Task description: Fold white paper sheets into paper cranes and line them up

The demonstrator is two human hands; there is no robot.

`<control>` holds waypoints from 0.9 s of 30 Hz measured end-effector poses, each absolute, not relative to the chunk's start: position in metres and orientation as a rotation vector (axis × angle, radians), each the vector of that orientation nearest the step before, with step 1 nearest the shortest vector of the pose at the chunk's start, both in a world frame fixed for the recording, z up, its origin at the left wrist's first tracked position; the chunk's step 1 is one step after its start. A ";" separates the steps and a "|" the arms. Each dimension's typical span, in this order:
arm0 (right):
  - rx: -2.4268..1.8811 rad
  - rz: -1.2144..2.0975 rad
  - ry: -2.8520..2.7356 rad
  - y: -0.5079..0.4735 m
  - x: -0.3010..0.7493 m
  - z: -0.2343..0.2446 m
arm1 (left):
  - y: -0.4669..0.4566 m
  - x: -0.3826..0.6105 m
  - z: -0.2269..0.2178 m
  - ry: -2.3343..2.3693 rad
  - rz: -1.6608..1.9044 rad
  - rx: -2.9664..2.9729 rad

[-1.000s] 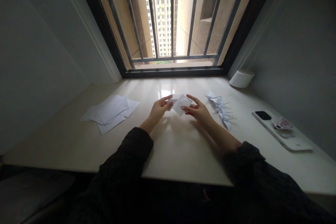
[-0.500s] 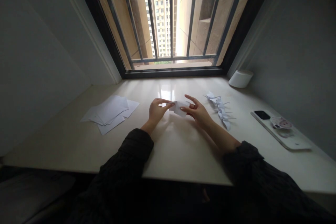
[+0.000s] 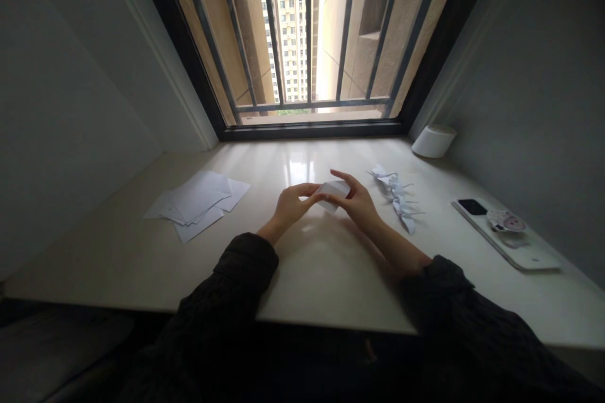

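Note:
A small folded piece of white paper (image 3: 333,189) is held between my two hands, a little above the white sill top. My left hand (image 3: 293,203) pinches its left corner between thumb and fingers. On the other side, my right hand (image 3: 360,203) grips the paper with the thumb along its near edge and the index finger raised. Both thumb tips meet close together at the near side. Part of the paper is covered by the fingers. To the right of my right hand lies a row of several folded paper cranes (image 3: 394,195).
Loose sheets of white paper (image 3: 201,198) lie overlapping at the left. A phone (image 3: 515,245) with a round grip rests at the right, and a white cylindrical object (image 3: 433,141) stands in the back right corner. A barred window (image 3: 309,132) borders the far side.
My left hand has moved right along the paper, closer to my right hand. The paper has turned and now shows a different shape, with less of it visible.

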State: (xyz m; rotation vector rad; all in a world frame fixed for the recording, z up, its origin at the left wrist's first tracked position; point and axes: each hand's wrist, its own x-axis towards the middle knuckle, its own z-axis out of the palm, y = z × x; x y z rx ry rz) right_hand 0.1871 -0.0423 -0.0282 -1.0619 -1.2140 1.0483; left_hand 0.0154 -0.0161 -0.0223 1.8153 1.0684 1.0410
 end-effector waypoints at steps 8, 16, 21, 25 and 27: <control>-1.025 1.088 -1.246 -0.043 0.186 -0.028 | -0.015 0.012 -0.020 1.066 1.026 1.835; -0.963 0.983 -1.373 -0.044 0.185 -0.026 | -0.003 0.011 -0.033 0.940 1.110 1.562; -0.961 0.869 -1.480 -0.043 0.188 -0.030 | 0.001 0.014 -0.036 0.884 1.134 1.413; -1.016 0.627 -1.615 -0.043 0.190 -0.029 | -0.001 0.016 -0.033 0.845 1.135 1.337; -1.036 0.487 -1.649 -0.044 0.191 -0.029 | -0.003 0.018 -0.031 0.836 1.134 1.324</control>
